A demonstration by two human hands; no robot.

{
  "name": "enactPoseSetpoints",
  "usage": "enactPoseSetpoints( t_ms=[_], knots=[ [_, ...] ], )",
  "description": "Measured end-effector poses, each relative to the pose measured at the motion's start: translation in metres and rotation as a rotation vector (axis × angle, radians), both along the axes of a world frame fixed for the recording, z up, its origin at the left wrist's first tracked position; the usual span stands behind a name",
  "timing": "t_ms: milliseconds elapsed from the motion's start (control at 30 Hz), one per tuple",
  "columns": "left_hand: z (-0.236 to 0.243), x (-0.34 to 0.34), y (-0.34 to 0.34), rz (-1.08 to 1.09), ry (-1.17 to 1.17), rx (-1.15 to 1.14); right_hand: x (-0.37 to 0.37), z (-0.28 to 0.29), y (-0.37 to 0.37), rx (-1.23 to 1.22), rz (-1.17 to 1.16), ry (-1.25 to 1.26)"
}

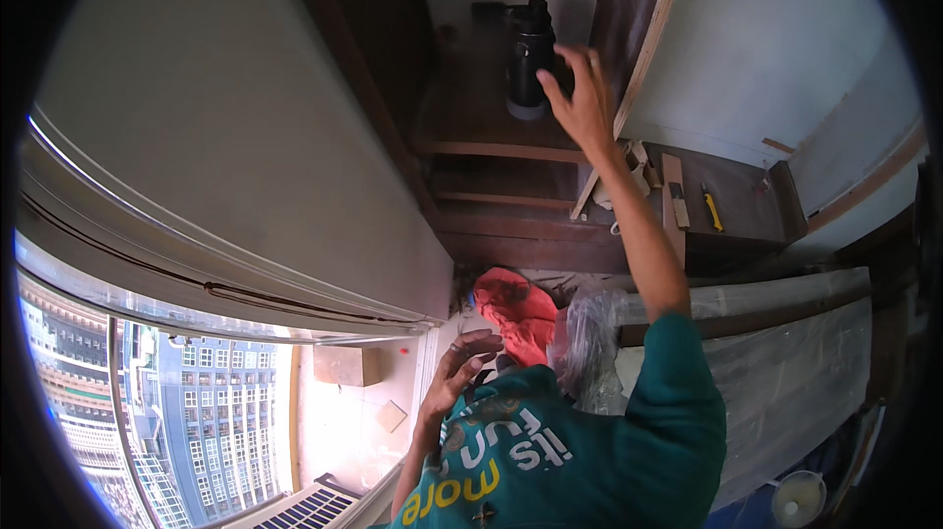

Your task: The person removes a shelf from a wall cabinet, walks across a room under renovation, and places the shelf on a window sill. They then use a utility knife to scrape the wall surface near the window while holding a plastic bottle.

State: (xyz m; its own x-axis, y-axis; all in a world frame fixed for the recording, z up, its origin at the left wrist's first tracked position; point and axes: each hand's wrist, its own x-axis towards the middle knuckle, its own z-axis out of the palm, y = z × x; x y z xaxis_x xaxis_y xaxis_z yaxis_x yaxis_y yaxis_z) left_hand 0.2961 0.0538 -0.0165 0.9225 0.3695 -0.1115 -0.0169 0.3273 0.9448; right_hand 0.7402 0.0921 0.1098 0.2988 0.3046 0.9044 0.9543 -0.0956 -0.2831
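A black bottle [527, 67] with a grey base and a capped top stands upright on a dark wooden shelf [462, 126]. My right hand [586, 102] reaches up to the bottle's right side with its fingers apart. The thumb and fingertips are at the bottle's edge; whether they touch it I cannot tell. In front of my shirt, my left hand [460, 364] is loosely bent, its fingers apart and nothing visible in it. Beyond that hand lies a bright red cloth or bag [516, 308].
On the dark ledge at right lie a yellow utility knife [712, 210], a wood strip [674, 185] and a pale bag [634, 175]. Plastic sheeting [776, 372] covers a large item on the right. At left, a window overlooks buildings, and a cardboard box [346, 366] sits on the pale floor.
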Motion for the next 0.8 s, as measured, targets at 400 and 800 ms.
enactPoseSetpoints(
  t_ms=[400,800],
  knots=[
    [-0.016,-0.014,0.019,-0.454,0.066,-0.017,-0.329,-0.335,-0.157,-0.356,-0.093,0.745],
    [-0.039,-0.015,-0.012,-1.457,0.129,0.181,-0.543,-0.324,-0.340,-0.288,-0.974,1.332]
  ],
)
